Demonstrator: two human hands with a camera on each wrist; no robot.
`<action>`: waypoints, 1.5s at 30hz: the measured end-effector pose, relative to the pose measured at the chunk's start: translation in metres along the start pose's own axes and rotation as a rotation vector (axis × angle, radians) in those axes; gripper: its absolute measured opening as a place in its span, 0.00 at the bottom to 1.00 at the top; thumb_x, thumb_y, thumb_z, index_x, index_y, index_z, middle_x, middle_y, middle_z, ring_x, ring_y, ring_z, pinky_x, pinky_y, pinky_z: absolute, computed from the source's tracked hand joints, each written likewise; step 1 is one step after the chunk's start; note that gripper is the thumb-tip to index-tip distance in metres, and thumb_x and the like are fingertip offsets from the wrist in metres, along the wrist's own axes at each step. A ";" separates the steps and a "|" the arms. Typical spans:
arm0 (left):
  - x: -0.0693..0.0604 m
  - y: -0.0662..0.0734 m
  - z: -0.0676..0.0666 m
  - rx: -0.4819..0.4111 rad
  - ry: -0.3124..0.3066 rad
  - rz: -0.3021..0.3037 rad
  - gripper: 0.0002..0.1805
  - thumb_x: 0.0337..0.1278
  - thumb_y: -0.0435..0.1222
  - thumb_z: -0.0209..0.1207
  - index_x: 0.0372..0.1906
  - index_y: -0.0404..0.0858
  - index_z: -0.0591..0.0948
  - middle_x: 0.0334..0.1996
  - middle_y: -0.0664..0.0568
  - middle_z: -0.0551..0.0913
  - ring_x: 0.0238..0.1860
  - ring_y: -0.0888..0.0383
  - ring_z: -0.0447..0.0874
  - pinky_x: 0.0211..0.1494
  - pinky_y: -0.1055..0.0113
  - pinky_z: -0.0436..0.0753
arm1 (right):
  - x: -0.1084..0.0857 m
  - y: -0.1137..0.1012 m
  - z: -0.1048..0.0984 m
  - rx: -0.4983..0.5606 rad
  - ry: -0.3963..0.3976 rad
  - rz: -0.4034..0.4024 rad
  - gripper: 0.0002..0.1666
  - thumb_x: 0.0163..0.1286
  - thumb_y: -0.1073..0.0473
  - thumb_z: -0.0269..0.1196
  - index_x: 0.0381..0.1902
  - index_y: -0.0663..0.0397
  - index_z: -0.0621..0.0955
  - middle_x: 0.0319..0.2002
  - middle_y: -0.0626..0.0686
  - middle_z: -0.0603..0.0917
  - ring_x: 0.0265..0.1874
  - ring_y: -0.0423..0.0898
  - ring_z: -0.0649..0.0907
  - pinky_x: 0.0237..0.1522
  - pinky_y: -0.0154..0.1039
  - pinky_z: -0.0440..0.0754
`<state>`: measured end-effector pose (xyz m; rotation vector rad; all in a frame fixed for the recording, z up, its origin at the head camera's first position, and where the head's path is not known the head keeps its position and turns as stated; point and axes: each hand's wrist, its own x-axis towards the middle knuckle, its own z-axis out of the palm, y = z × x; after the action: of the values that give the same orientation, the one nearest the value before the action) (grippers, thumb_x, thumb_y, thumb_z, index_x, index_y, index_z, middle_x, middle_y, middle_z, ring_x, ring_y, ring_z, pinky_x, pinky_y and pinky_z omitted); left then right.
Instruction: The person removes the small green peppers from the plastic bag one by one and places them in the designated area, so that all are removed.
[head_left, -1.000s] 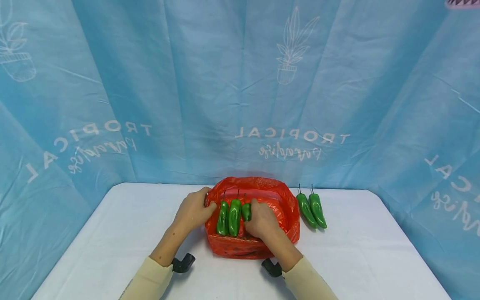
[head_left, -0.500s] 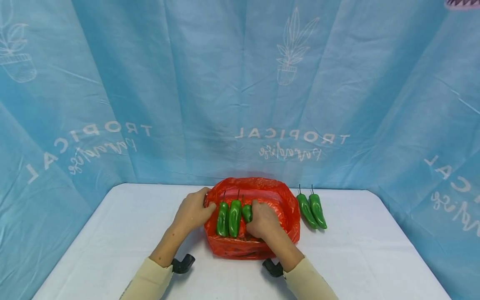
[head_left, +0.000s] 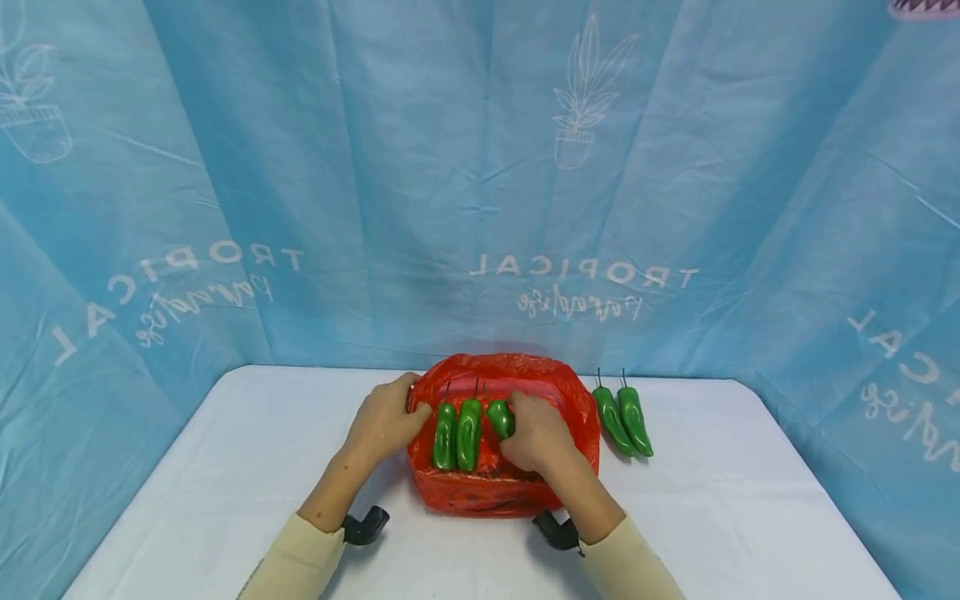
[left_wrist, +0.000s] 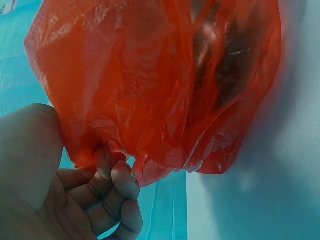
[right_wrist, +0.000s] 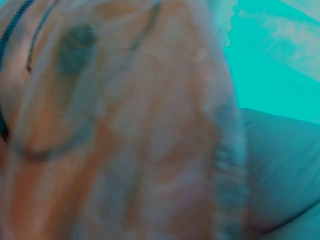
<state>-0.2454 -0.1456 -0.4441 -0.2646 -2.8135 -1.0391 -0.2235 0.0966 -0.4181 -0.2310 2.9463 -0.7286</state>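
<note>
A red plastic bag (head_left: 487, 497) stands with its mouth spread wide in the middle of the table. At its left rim my left hand (head_left: 384, 423) pinches the film; in the left wrist view the thumb and fingertips of that hand (left_wrist: 100, 195) grip the crumpled edge of the bag (left_wrist: 125, 90). Inside the mouth, my right hand (head_left: 538, 433) holds a tilted green chili pepper (head_left: 499, 418), its lower end hidden by the fingers. Two more peppers, one (head_left: 444, 437) beside the other (head_left: 469, 435), lie in the bag's left half. Blurred bag film (right_wrist: 150, 125) covers most of the right wrist view.
Two green peppers, one (head_left: 613, 422) beside another (head_left: 635, 421), lie on the white tabletop (head_left: 712, 500) just right of the bag. A blue printed curtain (head_left: 420, 208) hangs behind the table and along both sides.
My right hand has shifted slightly right with its pepper, which now tilts and sits farther from the two on the left. My left hand stays at the bag's rim.
</note>
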 end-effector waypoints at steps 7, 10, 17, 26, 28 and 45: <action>0.000 -0.002 0.000 0.001 -0.003 -0.004 0.22 0.64 0.36 0.60 0.61 0.33 0.82 0.30 0.52 0.85 0.25 0.58 0.80 0.28 0.64 0.80 | -0.007 -0.002 -0.012 0.043 0.022 -0.013 0.43 0.55 0.65 0.77 0.70 0.60 0.77 0.58 0.57 0.84 0.50 0.54 0.83 0.53 0.57 0.87; 0.001 -0.002 0.000 -0.003 -0.006 -0.006 0.22 0.64 0.36 0.60 0.61 0.33 0.82 0.30 0.52 0.85 0.25 0.58 0.80 0.28 0.64 0.80 | -0.009 0.000 -0.017 0.072 0.024 -0.025 0.42 0.57 0.64 0.77 0.70 0.58 0.77 0.56 0.55 0.84 0.48 0.52 0.82 0.49 0.55 0.88; 0.002 -0.003 0.001 -0.003 -0.010 0.001 0.23 0.63 0.36 0.60 0.61 0.32 0.81 0.31 0.51 0.85 0.26 0.58 0.80 0.28 0.64 0.80 | -0.010 0.007 -0.027 0.131 0.074 -0.045 0.40 0.56 0.62 0.79 0.68 0.56 0.79 0.50 0.55 0.85 0.42 0.51 0.83 0.42 0.51 0.88; 0.003 -0.003 0.002 -0.003 -0.010 -0.007 0.22 0.63 0.36 0.61 0.61 0.32 0.81 0.30 0.51 0.85 0.25 0.58 0.80 0.28 0.64 0.80 | -0.007 0.023 -0.044 0.201 0.129 -0.040 0.36 0.57 0.61 0.78 0.65 0.57 0.81 0.52 0.56 0.86 0.42 0.51 0.85 0.40 0.48 0.87; 0.003 -0.003 0.002 -0.007 -0.006 -0.008 0.22 0.63 0.36 0.61 0.61 0.32 0.81 0.30 0.51 0.85 0.25 0.58 0.80 0.28 0.64 0.81 | -0.006 0.027 -0.049 0.212 0.138 -0.022 0.36 0.58 0.61 0.77 0.65 0.59 0.81 0.53 0.57 0.86 0.43 0.52 0.85 0.40 0.48 0.87; 0.002 -0.002 0.002 -0.008 -0.011 0.005 0.23 0.64 0.36 0.61 0.62 0.32 0.82 0.33 0.50 0.87 0.27 0.59 0.82 0.31 0.64 0.83 | -0.007 0.060 -0.077 0.252 0.168 0.109 0.36 0.62 0.61 0.73 0.68 0.61 0.78 0.56 0.62 0.84 0.45 0.56 0.84 0.39 0.47 0.88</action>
<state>-0.2482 -0.1459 -0.4467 -0.2789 -2.8170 -1.0520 -0.2341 0.1851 -0.3779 0.0117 2.9487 -1.1421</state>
